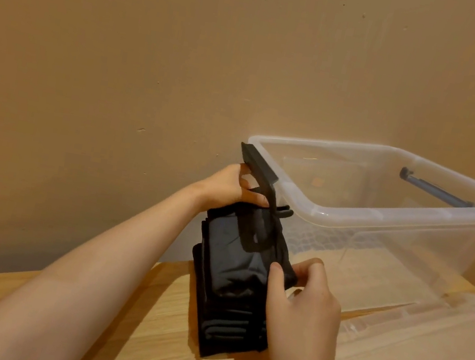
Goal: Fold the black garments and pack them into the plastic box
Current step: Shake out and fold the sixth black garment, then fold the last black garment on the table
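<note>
While my left hand grips the stack above and my right hand pinches its side, the box sits just right.

Warm, dim indoor light, soft pic overall.
I see orange cast across wall; black garments go near detail-less, shadow falls left onto table, so light's from right; mild glare on plastic box rim; btm-right corner blurry.

- Light wooden table, pushed against a wall.
- Clear plastic box stands at far right.
- Clear lid lies flat, just beside the box.
- Stack of folded black garments left of both, lower end on the tabletop.
</note>
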Action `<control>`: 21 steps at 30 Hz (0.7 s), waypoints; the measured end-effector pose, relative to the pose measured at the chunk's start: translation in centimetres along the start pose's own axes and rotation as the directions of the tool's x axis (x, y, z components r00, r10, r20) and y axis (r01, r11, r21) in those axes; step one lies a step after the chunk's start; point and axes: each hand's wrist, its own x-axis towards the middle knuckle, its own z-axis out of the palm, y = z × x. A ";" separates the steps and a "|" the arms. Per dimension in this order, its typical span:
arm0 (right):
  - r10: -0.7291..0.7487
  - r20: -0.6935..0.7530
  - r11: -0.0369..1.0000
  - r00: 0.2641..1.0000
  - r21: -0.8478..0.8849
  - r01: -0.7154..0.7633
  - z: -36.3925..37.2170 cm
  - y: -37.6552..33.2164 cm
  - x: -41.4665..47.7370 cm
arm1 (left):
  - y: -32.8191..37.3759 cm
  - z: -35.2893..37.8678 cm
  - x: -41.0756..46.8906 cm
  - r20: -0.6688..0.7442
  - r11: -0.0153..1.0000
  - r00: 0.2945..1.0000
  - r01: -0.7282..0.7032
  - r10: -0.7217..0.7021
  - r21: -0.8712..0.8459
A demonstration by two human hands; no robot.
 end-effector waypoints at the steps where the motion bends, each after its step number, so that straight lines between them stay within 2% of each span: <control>1: 0.005 0.003 1.000 1.000 -0.012 -0.005 0.1 0.2 0.1 | -0.1 0.2 -0.1 0.025 0.997 1.000 -0.021 0.019 0.073; 3: -0.001 0.001 0.999 1.000 -0.046 0.001 0.3 0.5 0.2 | -0.6 1.0 -0.4 0.059 0.986 0.997 -0.062 0.054 0.153; 7: -0.048 -0.025 0.982 0.999 -0.182 0.043 0.1 0.5 0.2 | -1.0 1.5 -1.2 0.031 0.983 0.997 -0.075 0.071 0.167; 9: -0.157 -0.107 0.948 0.982 -0.296 0.119 0.2 0.6 0.1 | -1.3 0.8 -1.7 0.003 0.982 1.000 -0.003 0.002 0.190; 12: -0.400 -0.226 0.892 0.888 -0.320 0.320 0.6 0.3 -0.3 | -1.6 0.0 -3.5 -0.017 0.959 0.994 0.106 -0.105 0.261; 13: -0.456 -0.208 0.865 0.865 -0.329 0.377 1.0 0.4 -0.4 | -1.6 -0.1 -4.5 -0.035 0.941 0.990 0.139 -0.134 0.309; 15: -0.485 -0.107 0.829 0.868 -0.374 0.417 1.8 0.6 -0.7 | -1.5 -0.2 -6.7 -0.119 0.896 0.979 0.198 -0.163 0.397; 18: -0.429 0.024 0.810 0.903 -0.432 0.397 2.5 1.1 -0.8 | -0.7 -0.5 -11.4 -0.220 0.850 0.963 0.242 -0.153 0.467; 21: -0.389 0.072 0.808 0.918 -0.451 0.378 2.7 1.4 -1.0 | 0.3 -1.3 -17.1 -0.242 0.817 0.956 0.271 -0.166 0.509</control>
